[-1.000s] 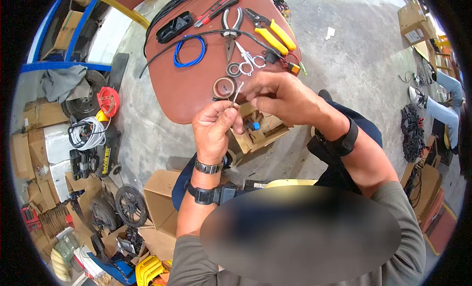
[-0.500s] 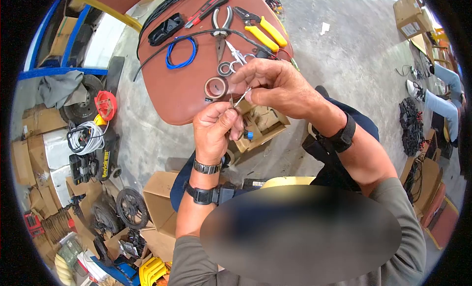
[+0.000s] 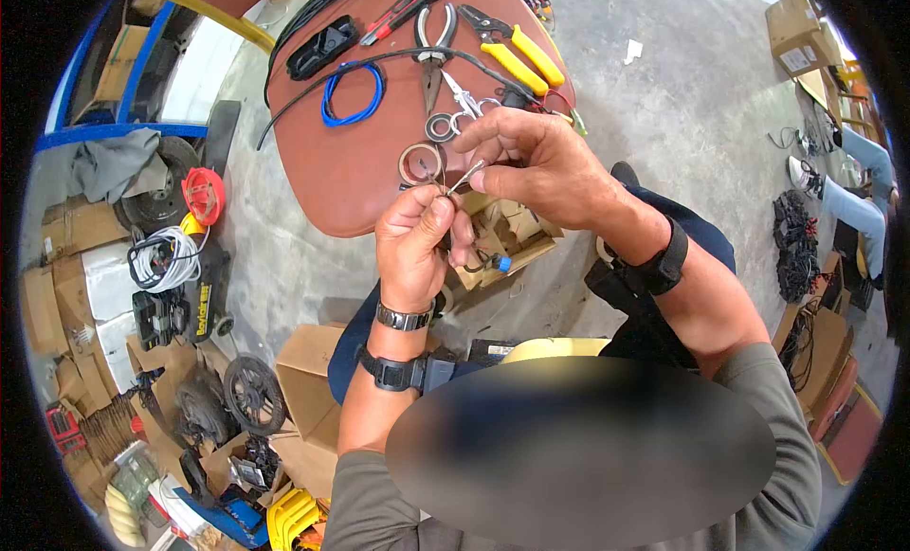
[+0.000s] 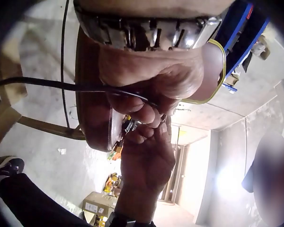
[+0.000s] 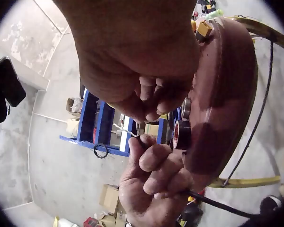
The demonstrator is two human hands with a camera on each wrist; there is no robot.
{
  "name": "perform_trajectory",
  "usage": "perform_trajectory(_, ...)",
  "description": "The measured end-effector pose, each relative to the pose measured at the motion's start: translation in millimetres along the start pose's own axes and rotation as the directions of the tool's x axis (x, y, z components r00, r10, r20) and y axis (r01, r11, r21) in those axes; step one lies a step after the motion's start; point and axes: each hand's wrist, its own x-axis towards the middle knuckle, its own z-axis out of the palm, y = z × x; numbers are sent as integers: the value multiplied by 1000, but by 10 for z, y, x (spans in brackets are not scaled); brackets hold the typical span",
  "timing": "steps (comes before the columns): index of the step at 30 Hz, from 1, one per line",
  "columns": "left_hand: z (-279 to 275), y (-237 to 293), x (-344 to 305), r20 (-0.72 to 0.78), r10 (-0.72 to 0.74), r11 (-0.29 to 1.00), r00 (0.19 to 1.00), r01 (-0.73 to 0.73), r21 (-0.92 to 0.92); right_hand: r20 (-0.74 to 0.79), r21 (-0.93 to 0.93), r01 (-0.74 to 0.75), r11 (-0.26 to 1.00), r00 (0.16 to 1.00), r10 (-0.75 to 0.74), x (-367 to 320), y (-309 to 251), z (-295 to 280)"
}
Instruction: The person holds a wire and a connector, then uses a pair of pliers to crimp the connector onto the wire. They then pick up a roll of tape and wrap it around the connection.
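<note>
My left hand [image 3: 413,240] pinches a dark cable [image 4: 71,86] between thumb and curled fingers; the cable trails out of the hand in the left wrist view. From that grip a short, light-coloured wire end [image 3: 464,178] sticks up. My right hand [image 3: 550,167] holds the wire's far tip between thumb and forefinger. Just beyond the left fingertips a roll of tape [image 3: 420,162] lies on the red-brown seat-like surface [image 3: 322,186]. Scissors [image 3: 462,98] lie behind it. In the right wrist view the light wire [image 5: 126,130] runs between both hands' fingertips.
Pliers [image 3: 433,54], yellow-handled cutters [image 3: 517,54], a red cutter knife [image 3: 403,16], a blue wire coil [image 3: 352,94] and a black housing [image 3: 323,47] lie farther back. An open cardboard box [image 3: 517,238] stands below the hands. Another person's legs [image 3: 848,196] show at right.
Since a second ago my right hand has come to the wire's tip and pinches it, with the wire leaning further right. The left hand keeps its grip.
</note>
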Motion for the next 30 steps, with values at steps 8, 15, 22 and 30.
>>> perform_trajectory(8, -44, 28, -7, 33, -80, 992, 996, 83, -91, 34, 75, 55, 996, 998, -58, 59, 84, -2)
perform_trajectory(15, -84, 37, 3, 74, -70, 997, 995, 72, -32, 74, 214, -25, 977, 997, 9, 78, 48, -52)
perform_trajectory(22, -56, 116, 27, 142, -111, 994, 984, 112, 3, 120, 286, 7, 958, 992, -43, 85, 6, -120)
perform_trajectory(30, -77, 52, 57, 78, -39, 999, 996, 38, 21, 103, 192, -94, 977, 992, 76, 102, -5, -242)
